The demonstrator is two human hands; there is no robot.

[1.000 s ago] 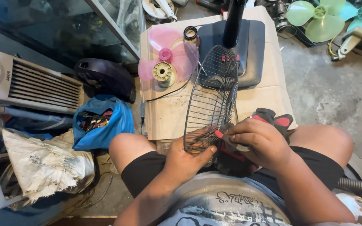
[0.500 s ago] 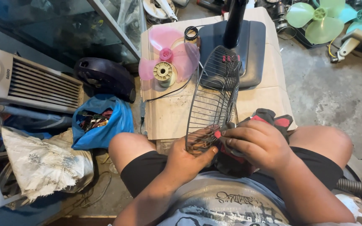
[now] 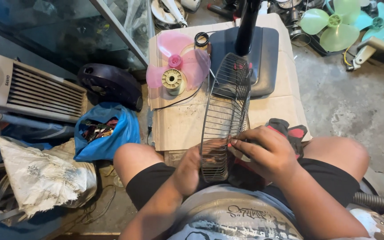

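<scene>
1. Nearest to us, the left hand [image 3: 190,171] has its grip closed on the lower rim of the wire fan guard [image 3: 224,120], which stands on edge over our lap.
2. The right hand [image 3: 267,153] pinches the guard's other side; it seems to rest on a red-and-black tool [image 3: 292,132], mostly hidden.
3. Beyond, on the cardboard sheet [image 3: 178,126], lie a pink fan blade [image 3: 178,64] and a dark fan base [image 3: 263,58].

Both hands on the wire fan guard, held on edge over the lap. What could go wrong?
Left hand and right hand grip the dark wire fan guard at its near edge only; it may tip sideways. Fingers by the thin wires could get pinched. Its far rim may knock the translucent pink fan blade.
</scene>
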